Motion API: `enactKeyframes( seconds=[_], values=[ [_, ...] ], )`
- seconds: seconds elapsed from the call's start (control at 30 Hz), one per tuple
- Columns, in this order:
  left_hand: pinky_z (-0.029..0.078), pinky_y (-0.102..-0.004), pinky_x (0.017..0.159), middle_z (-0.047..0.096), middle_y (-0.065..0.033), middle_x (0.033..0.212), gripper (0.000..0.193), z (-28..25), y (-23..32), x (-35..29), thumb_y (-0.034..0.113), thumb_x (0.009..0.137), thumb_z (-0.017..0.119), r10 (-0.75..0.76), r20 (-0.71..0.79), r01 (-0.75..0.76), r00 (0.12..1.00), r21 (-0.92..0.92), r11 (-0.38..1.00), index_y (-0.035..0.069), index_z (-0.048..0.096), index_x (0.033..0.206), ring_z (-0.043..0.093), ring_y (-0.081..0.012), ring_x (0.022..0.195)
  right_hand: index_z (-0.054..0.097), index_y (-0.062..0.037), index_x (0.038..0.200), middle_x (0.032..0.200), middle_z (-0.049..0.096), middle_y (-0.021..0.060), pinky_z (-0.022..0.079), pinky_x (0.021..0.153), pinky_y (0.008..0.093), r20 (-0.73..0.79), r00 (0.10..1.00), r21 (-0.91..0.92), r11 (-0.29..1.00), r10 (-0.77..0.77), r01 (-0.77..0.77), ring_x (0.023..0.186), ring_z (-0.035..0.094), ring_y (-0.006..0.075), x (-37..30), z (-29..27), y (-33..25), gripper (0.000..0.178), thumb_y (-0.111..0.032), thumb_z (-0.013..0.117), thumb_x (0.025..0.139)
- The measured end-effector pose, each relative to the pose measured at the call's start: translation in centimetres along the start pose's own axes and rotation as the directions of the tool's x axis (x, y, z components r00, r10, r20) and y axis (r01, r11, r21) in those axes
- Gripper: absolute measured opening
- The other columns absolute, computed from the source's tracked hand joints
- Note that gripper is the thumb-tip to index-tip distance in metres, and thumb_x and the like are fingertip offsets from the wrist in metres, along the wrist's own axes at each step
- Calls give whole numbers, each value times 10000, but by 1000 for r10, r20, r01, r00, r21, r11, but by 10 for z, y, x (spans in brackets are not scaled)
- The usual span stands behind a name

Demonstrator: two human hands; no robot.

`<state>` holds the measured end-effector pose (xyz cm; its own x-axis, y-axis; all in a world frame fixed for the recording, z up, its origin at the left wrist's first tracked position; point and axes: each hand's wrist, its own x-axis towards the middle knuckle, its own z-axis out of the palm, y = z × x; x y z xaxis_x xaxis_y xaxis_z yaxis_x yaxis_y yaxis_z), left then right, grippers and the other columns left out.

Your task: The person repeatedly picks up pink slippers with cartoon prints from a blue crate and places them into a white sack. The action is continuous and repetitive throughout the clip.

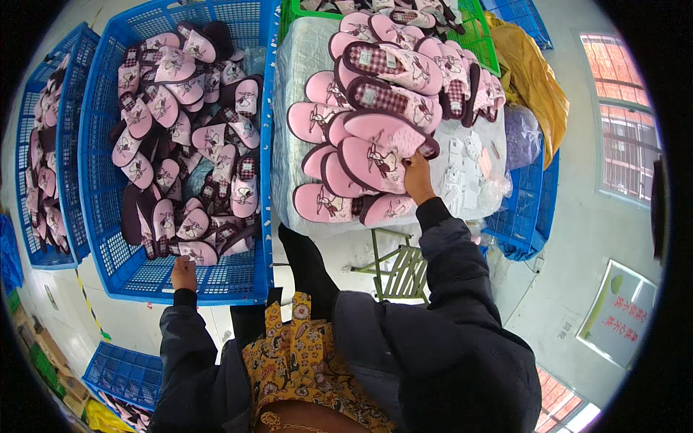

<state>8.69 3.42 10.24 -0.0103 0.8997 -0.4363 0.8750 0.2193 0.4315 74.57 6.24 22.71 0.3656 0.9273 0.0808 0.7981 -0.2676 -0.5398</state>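
Over the wrapped table, my right hand (418, 180) is closed on the heel end of a pink slipper (375, 160) with a dark sole edge and a printed cartoon figure. That slipper lies against a heap of similar pink slippers (393, 65), some showing checked insoles. My left hand (183, 274) is at the front rim of a large blue crate (115, 267), its fingers curled at a pink slipper (200, 252) near the rim. Many more slippers fill the crate in a loose pile. My left fingertips are partly hidden.
Plastic wrap covers the table (289, 195); small white tags (456, 169) lie at its right. Behind stands a green crate (476, 29) of slippers. Another blue crate (68, 144) is at far left. A green folding stool (401, 270) stands below the table, and yellow sheeting (534, 79) hangs at right.
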Motion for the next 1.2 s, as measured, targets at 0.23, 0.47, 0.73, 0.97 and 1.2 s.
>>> enactKeyframes(
  seconds=[0.23, 0.47, 0.73, 0.97, 1.2],
  values=[
    [507, -433, 742, 658, -148, 966, 211, -6, -37, -1, 198, 831, 621, 19, -127, -19, 992, 5, 1000, 67, 596, 995, 636, -354, 851, 593, -28, 1172, 1161, 619, 186, 491, 862, 396, -2, 984, 15, 984, 176, -176, 1034, 618, 332, 3, 5, 13, 346, -16, 588, 827],
    [469, -503, 732, 636, -178, 914, 225, -35, -96, 19, 287, 906, 506, -48, -186, 69, 981, 107, 992, 98, 576, 1006, 596, -408, 862, 572, -6, 1119, 1030, 579, 96, 459, 838, 301, -111, 969, 392, 906, 219, -160, 904, 573, 184, -91, 16, -186, 239, -34, 596, 883],
    [510, -435, 731, 673, -94, 933, 169, -62, -164, 12, 248, 880, 578, -247, -212, 293, 945, 223, 930, 136, 628, 997, 646, -324, 846, 656, -40, 966, 898, 676, 112, 498, 722, 316, 678, 726, 417, 873, -114, -252, 801, 650, 224, -123, 309, -274, 142, -146, 610, 884],
    [505, -354, 637, 671, -94, 837, 121, -80, -136, 12, 210, 885, 619, -191, -403, 260, 895, 125, 957, 93, 638, 910, 658, -276, 737, 691, -90, 909, 838, 683, 137, 522, 717, 450, 644, 761, 148, 989, -79, -23, 809, 650, 333, -118, 541, -183, 148, -203, 625, 841],
    [496, -298, 624, 662, -85, 801, 94, -80, -133, 25, 145, 859, 654, -215, -352, 271, 911, 120, 955, 61, 648, 901, 649, -206, 692, 548, -57, 1158, 1056, 605, 68, 437, 631, 273, 882, 409, 378, 166, 235, -911, 808, 570, 168, -104, 665, -99, 355, -326, 572, 928]
  ],
)
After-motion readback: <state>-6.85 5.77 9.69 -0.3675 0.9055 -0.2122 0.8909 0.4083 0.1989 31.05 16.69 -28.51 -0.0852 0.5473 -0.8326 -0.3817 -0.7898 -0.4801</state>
